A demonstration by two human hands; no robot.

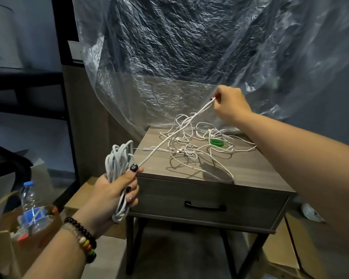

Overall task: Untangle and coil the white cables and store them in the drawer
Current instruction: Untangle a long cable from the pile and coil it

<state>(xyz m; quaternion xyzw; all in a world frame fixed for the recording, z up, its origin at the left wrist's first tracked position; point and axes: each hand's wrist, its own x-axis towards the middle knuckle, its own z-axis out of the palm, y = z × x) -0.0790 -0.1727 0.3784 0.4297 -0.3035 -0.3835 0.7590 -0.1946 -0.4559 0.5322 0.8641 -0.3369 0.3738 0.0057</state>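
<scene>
White coil (119, 168) gripped in left hand (117, 190), strand (175, 133) pinched by right hand (229, 103); tangle (197, 146) mid-nightstand (250, 168), drawer (206, 204) shut.

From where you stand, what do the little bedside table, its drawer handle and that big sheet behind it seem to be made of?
The bedside table looks like grey-brown wood-grain laminate or veneer, matte, with streaked grain; which, I cannot tell. Its drawer handle seems black metal or plastic, slightly glossy. The sheet is thin clear plastic film, crinkled and shiny.
</scene>
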